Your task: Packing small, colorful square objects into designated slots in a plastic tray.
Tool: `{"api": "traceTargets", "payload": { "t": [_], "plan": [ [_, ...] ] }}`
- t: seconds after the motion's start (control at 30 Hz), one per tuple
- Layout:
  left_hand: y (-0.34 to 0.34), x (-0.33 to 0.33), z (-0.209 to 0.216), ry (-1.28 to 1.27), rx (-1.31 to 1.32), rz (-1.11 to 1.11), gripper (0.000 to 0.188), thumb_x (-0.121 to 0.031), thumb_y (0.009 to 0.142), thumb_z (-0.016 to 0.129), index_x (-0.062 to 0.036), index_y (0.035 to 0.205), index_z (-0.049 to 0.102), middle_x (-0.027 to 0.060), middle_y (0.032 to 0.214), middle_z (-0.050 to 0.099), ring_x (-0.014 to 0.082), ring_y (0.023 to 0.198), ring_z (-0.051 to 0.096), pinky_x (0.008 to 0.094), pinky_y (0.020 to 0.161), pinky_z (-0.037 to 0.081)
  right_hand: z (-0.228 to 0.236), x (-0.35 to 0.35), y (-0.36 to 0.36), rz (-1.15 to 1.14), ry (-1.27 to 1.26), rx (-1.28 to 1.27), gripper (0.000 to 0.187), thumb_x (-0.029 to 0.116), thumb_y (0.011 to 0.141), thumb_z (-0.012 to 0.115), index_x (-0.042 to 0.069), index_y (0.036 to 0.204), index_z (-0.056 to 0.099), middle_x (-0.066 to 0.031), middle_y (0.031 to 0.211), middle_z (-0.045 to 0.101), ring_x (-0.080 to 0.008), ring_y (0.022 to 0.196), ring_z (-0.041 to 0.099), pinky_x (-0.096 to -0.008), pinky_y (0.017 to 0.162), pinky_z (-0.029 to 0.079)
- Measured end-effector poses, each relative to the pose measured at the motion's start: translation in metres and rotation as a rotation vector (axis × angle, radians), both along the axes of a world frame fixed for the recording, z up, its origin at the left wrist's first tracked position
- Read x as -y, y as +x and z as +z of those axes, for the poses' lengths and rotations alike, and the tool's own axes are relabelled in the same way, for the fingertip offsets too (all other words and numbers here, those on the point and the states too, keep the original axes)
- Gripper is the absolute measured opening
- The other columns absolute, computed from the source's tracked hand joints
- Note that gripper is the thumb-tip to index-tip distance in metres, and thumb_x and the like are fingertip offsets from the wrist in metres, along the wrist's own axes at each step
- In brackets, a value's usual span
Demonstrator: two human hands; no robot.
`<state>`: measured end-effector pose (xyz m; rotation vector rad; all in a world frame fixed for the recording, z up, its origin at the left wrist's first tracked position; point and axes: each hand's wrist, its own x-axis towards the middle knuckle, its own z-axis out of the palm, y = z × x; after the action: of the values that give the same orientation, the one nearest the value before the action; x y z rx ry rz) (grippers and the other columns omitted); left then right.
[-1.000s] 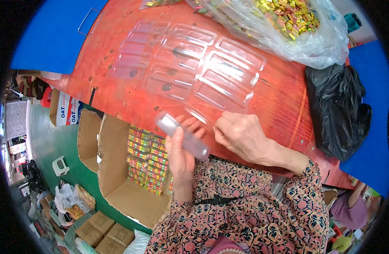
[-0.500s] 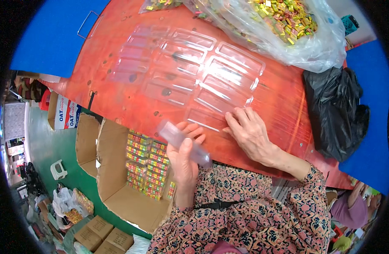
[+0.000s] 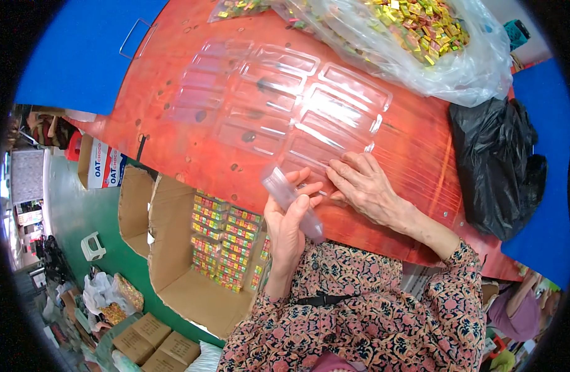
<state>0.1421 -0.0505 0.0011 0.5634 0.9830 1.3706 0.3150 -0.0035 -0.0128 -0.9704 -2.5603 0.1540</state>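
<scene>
A stack of clear, purplish plastic trays (image 3: 277,184) leans tilted in my left hand (image 3: 286,226), gripped between thumb and palm over the table's near edge. Its outstretched fingers point toward my right hand (image 3: 367,189). That hand rests low over the table with its fingers bent and its thumb a little apart; the fingertips reach the nearest of the laid-out trays. Rows of these shallow clear trays (image 3: 266,99) lie on the red table (image 3: 415,149), shiny with reflected light. What lies beneath my right fingers is partly hidden.
An open clear bag (image 3: 483,74) of small yellow and red wrapped pieces stands at the far right, a black plastic bag (image 3: 492,167) nearer. Below the table's left edge, a cardboard box (image 3: 173,232) holds packs of colourful pieces (image 3: 226,242). Farther left is a white stool (image 3: 93,247).
My left hand has moved right with the tray stack, close to my right hand. The right hand has shifted slightly. The whole view has moved a little.
</scene>
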Motion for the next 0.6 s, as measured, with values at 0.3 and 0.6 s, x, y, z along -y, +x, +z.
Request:
{"api": "traceTargets", "payload": {
  "t": [0.3, 0.6],
  "plan": [
    [0.032, -0.002, 0.012, -0.006, 0.160, -0.015, 0.049, -0.017, 0.082, 0.061, 0.0025, 0.121, 0.039, 0.0178, 0.121, 0.048, 0.0252, 0.110, 0.050, 0.0369, 0.093, 0.042, 0.043, 0.025, 0.003, -0.009, -0.400, -0.432, 0.058, 0.031, 0.077, 0.061, -0.006, 0.119, 0.043, -0.0189, 0.112, 0.048, -0.0360, 0.103, 0.046, -0.0442, 0.089, 0.038],
    [0.099, 0.013, 0.036, 0.071, 0.131, -0.203, 0.061, -0.022, 0.083, 0.059, -0.0008, 0.132, 0.030, 0.0152, 0.134, 0.037, 0.0234, 0.123, 0.036, 0.0379, 0.104, 0.026, 0.044, 0.048, 0.058, -0.067, -0.541, -0.517, 0.067, 0.018, 0.081, 0.059, -0.007, 0.131, 0.023, -0.0226, 0.116, 0.041, -0.0349, 0.108, 0.042, -0.0412, 0.091, 0.037]
  ]
}}
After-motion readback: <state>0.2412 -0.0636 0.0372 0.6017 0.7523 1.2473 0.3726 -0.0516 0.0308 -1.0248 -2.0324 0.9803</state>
